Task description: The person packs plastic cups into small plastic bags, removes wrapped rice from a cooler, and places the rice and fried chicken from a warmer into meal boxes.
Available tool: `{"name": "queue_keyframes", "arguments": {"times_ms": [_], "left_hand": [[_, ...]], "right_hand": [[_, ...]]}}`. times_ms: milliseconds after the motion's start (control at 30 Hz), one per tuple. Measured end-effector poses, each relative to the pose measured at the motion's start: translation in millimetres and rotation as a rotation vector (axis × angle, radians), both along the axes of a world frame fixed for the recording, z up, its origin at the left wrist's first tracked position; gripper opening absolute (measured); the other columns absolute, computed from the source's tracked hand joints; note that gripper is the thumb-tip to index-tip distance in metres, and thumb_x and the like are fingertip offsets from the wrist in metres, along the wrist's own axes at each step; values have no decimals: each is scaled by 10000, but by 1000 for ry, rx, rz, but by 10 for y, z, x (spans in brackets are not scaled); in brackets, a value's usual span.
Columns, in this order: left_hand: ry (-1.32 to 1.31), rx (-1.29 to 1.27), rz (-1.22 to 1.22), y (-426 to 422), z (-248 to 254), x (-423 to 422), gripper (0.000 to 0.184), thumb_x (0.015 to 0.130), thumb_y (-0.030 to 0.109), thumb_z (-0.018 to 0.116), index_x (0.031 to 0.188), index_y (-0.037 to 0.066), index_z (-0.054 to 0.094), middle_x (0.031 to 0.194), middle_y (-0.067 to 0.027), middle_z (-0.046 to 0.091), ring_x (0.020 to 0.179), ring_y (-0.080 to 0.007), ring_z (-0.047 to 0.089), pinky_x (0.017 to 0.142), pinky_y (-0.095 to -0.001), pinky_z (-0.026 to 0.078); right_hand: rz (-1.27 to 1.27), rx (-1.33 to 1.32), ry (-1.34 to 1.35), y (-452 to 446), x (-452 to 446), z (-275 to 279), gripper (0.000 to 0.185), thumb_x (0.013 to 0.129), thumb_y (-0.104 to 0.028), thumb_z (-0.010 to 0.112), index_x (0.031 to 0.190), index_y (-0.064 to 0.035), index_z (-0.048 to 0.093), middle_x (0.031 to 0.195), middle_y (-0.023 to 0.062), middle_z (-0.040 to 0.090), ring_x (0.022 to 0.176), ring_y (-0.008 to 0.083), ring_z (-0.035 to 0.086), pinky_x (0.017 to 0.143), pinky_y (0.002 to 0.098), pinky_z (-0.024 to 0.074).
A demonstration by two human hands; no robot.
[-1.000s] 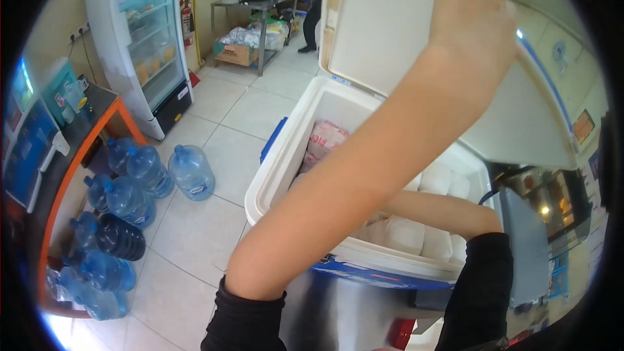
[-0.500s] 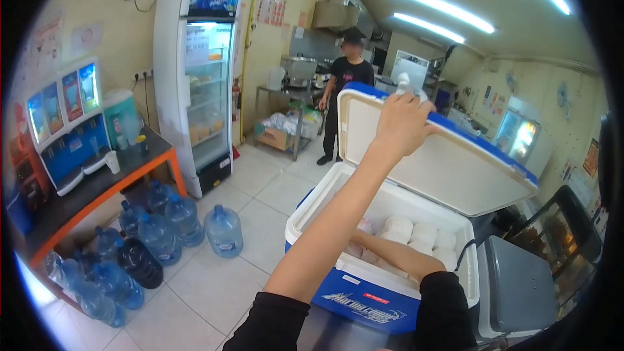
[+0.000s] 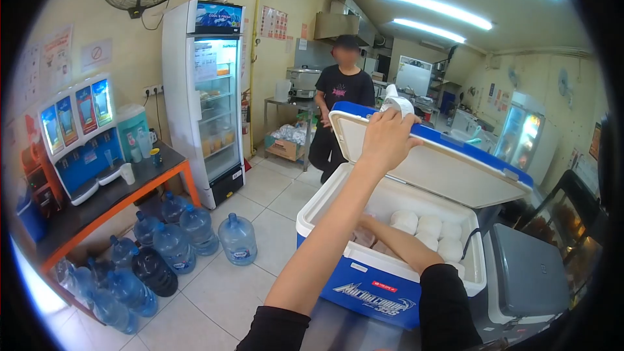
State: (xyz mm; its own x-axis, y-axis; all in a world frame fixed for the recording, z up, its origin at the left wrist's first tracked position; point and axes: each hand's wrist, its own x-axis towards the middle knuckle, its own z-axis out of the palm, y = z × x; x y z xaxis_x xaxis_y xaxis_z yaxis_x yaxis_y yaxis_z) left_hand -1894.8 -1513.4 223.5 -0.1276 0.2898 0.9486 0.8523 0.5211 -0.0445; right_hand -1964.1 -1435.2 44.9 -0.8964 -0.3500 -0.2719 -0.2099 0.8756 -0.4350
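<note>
In the head view, my left hand [image 3: 388, 138] is closed over the top edge of the raised cooler lid [image 3: 439, 164], tilting it back. A white object [image 3: 399, 99], its kind unclear, shows just beyond my fingers at the lid's edge. Below, my right hand [image 3: 372, 226] reaches down into the blue and white cooler box [image 3: 374, 287], and its fingers are hidden. Rounded white bundles [image 3: 429, 226] in what looks like plastic wrap lie inside, to the right of that hand. A pinkish wrapped item [image 3: 363, 236] is partly visible beside it.
A person [image 3: 344, 88] in black stands beyond the cooler. Large blue water bottles [image 3: 238, 240] crowd the floor at left, near an orange-edged table [image 3: 123, 198]. Behind stands a glass-door fridge [image 3: 211, 104]. A second, grey-lidded cooler [image 3: 530, 266] adjoins at right.
The view has shifted slightly, and the person beyond has come nearer. My left hand keeps hold of the lid; my right hand stays inside the cooler.
</note>
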Motion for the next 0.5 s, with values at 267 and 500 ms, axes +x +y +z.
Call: {"name": "queue_keyframes", "arguments": {"times_ms": [267, 500], "left_hand": [[-115, -117, 137, 79, 176, -111, 411, 794, 427, 623, 1111, 167, 586, 934, -170, 595, 943, -335, 560, 763, -455, 423], [-202, -143, 138, -253, -878, 1341, 378, 829, 195, 577, 1168, 34, 535, 1076, -190, 580, 964, -331, 532, 857, -418, 391]], "right_hand": [[-76, -706, -214, 563, 1027, 1152, 391, 716, -171, 672, 1089, -64, 621, 937, 120, 667, 870, 266, 648, 745, 386, 538], [-647, -1066, -157, 2026, 4654, 886, 392, 722, -187, 664, 1089, -71, 594, 994, 105, 629, 912, 263, 620, 776, 386, 526]]}}
